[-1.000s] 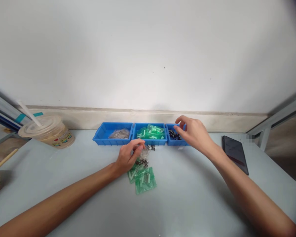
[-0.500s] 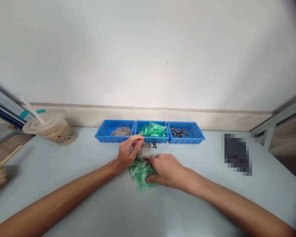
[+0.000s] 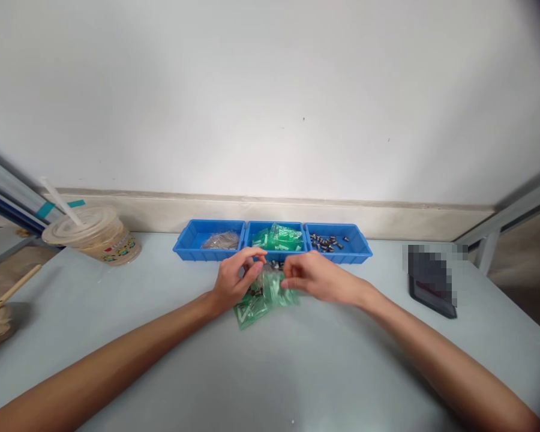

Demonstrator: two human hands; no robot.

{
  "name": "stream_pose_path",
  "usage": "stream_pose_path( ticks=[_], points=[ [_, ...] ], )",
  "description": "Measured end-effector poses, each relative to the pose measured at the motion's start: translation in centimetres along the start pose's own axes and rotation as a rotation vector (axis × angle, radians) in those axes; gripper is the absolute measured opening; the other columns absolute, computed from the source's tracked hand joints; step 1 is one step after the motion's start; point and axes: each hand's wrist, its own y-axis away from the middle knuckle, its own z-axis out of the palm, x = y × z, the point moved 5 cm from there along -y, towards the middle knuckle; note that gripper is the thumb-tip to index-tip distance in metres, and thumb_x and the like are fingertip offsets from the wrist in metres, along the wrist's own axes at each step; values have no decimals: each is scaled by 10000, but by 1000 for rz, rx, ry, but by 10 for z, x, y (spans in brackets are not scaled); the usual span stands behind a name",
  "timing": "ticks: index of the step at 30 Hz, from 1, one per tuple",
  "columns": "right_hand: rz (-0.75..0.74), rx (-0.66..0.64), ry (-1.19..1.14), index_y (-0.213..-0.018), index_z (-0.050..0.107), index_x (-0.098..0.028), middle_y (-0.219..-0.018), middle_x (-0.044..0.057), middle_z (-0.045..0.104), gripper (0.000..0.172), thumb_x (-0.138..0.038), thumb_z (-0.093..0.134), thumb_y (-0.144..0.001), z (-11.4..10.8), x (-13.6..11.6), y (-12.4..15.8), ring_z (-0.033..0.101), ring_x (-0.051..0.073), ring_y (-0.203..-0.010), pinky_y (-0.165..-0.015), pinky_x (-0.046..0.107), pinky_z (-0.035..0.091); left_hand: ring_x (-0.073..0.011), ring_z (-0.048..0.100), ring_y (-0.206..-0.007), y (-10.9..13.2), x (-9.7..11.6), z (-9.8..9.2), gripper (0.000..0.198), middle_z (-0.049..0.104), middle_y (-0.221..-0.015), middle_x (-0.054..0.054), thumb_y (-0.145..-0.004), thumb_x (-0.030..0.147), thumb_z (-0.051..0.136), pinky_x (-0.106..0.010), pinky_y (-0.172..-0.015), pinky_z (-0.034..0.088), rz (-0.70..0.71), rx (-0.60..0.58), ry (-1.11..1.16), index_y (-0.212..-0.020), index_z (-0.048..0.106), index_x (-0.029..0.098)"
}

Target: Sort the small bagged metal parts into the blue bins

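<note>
My right hand (image 3: 317,279) pinches a small green plastic bag (image 3: 279,291) and holds it just above the table. Beside it my left hand (image 3: 234,281) has its fingers curled close together near the bag's top edge; what they grip is hidden. Under both hands lies another green bag (image 3: 251,309) with small dark metal parts (image 3: 255,292) around it. Behind the hands stand three blue trays: the left tray (image 3: 189,245) holds clear bags, the middle tray (image 3: 254,231) green bags, the right tray (image 3: 359,246) loose dark metal parts.
A plastic drink cup (image 3: 94,234) with a straw lies at the left against the wall's base. A dark phone (image 3: 431,282) lies on the table at the right. A wooden stick (image 3: 9,292) shows at the left edge. The grey table (image 3: 297,372) reaches the white wall.
My right hand came back from the right tray to the pile, took a green bag and lifted it towards the left hand. The left hand stayed in place.
</note>
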Motion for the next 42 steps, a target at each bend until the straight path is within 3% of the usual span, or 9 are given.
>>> stream_pose_path(
  ticks=[4, 7, 8, 10, 14, 17, 28, 34, 42],
  points=[
    [-71, 414, -150, -754, 526, -193, -605, -59, 481, 171, -289, 595, -878, -9, 0, -3, 406, 92, -539, -533, 224, 328, -92, 463, -508, -3, 3, 1, 278, 537, -577, 22, -915, 374, 523, -200, -517, 390, 45, -33, -87, -797, 623, 143],
    [-61, 588, -274, -912, 541, -201, -635, -55, 469, 122, -308, 589, -880, 5, 8, -2, 430, 108, -562, -565, 231, 370, -84, 443, -489, -4, 4, 1, 359, 508, -532, 25, -930, 348, 506, -200, -505, 352, 29, -34, -132, -645, 584, 143],
    [-53, 606, -331, -1009, 535, -203, -670, -47, 489, 191, -323, 596, -874, 12, 12, -3, 453, 115, -579, -576, 234, 390, -83, 448, -487, -4, 5, 0, 366, 512, -528, 27, -937, 340, 495, -198, -508, 352, 21, -33, -130, -641, 584, 144],
    [-45, 575, -389, -1076, 544, -204, -751, -16, 538, 269, -365, 601, -869, 27, 18, -4, 492, 131, -628, -595, 244, 416, -78, 449, -475, -3, 5, 0, 377, 503, -509, 35, -947, 333, 484, -194, -507, 348, 23, -41, -111, -635, 582, 147],
    [-62, 553, -375, -796, 571, -184, -749, 15, 535, 270, -415, 506, -919, 44, 27, -5, 472, 138, -640, -577, 249, 392, -62, 415, -434, -1, 6, 2, 421, 465, -465, 46, -958, 305, 471, -194, -488, 319, 89, -78, -76, -578, 558, 144],
    [-49, 544, -396, -743, 518, -186, -660, -13, 487, 302, -439, 519, -908, 48, 33, -6, 436, 128, -594, -542, 241, 355, -69, 408, -455, -1, 5, 5, 421, 472, -493, 35, -954, 309, 469, -204, -490, 315, 100, -115, -100, -574, 538, 141],
    [-41, 561, -351, -636, 406, -214, -575, -23, 431, 381, -448, 449, -934, 49, 32, -2, 393, 139, -566, -538, 260, 327, -71, 408, -457, -4, 3, 10, 460, 464, -491, 33, -967, 343, 432, -197, -487, 322, 76, -221, -35, -563, 519, 142],
    [-77, 570, -343, -684, 411, -211, -667, -18, 444, 327, -410, 459, -939, 49, 29, -2, 419, 135, -615, -569, 253, 353, -82, 455, -461, -3, 7, 8, 429, 504, -501, 26, -983, 318, 392, -204, -493, 344, 102, -175, -40, -624, 557, 149],
    [-89, 552, -366, -691, 425, -211, -636, -13, 467, 316, -392, 421, -950, 48, 27, -2, 434, 147, -615, -574, 261, 366, -84, 362, -469, -3, 7, 9, 415, 411, -506, 36, -947, 340, 445, -214, -470, 292, 132, -143, -101, -573, 455, 162]
  ],
)
